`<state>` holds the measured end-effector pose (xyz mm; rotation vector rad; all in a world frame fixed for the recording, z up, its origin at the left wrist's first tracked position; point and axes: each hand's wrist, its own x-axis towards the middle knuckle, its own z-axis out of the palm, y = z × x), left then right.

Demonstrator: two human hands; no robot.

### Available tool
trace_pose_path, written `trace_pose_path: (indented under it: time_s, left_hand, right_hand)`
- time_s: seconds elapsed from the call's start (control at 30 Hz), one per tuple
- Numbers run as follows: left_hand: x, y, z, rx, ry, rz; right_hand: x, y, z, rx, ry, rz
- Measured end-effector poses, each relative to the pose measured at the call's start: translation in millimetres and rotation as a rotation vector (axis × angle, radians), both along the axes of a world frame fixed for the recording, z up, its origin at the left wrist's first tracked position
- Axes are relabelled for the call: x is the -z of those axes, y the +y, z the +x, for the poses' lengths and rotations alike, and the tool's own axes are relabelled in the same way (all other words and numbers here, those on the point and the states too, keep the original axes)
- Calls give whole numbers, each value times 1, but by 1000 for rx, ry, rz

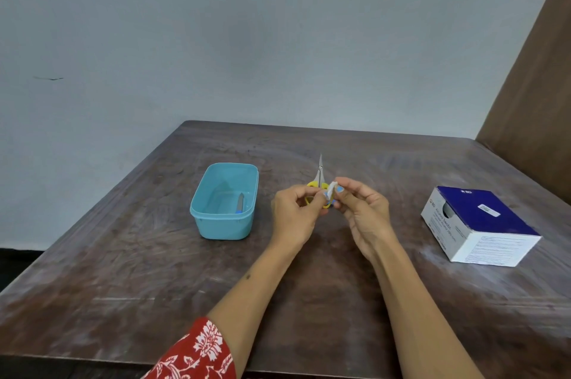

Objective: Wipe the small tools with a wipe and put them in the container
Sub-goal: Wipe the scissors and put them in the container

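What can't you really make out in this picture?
- Head view: yellow-handled small scissors, handle loops mostly covered by both hands.
- White wipe: pinched between fingers, mostly hidden.
- Blue-and-white cardboard box: print too small.
- Turquoise plastic container: tool inside, type unclear.

I've got the table (154, 270) running up to the wall (216, 39) at the back. Container (224, 225) sits left of centre on it, w/ one small tool (240, 202) lying inside, toward its right wall. My left hand (293, 215) and right hand (363, 212) are just right of the container, above mid-table, close together. Scissors (319, 173) are in the left hand, blades pointing away from me toward the wall. Wipe (332, 190) is betw. the two hands, touching the scissors' handle end, pinched by the right. Swab box (482, 227) lies well apart to the right, near the table's right edge. A panel (540, 85) stands behind it at far right.
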<state>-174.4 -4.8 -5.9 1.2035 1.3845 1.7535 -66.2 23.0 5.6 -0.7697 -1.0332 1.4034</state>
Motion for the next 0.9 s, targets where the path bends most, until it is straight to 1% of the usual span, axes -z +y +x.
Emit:
trace_pose_path:
  time_s: [0.07,0.1,0.23,0.3,0.53,0.6,0.63,0.67,0.73,0.77,0.83,0.9]
  left_hand:
    - [4,1,-3,-61,175,29]
    - [6,1,-3,-80,234,39]
    - [6,1,-2,-121,325,65]
    - [5,0,-1,-124,329,72]
    - [4,1,-1,-87,186,-9]
    - [5,2,-1,-74,186,-28]
    - [5,2,-1,-70,200,-33]
    - [5,2,0,-66,209,-37]
    - [5,1,3,-31,184,-48]
    - [5,0,4,-8,161,-52]
    - [5,-2,7,33,132,-48]
    - [4,-3,8,58,120,-39]
  right_hand:
    - [-2,-1,-1,-8,23,-29]
    - [-3,-1,-1,-8,32,-39]
    - [-3,-3,-2,27,-6,-42]
    - [-3,-3,-1,39,-30,-43]
    - [-6,-5,-2,85,10,-100]
    - [-5,-3,-2,155,41,-102]
    - [-4,-1,-1,241,35,-94]
    - [-3,1,2,361,-19,-72]
    - [-1,2,6,599,-240,7]
    - [-2,0,6,662,-328,57]
    - [-3,-4,4,680,-390,159]
    - [-3,-7,1,636,-400,229]
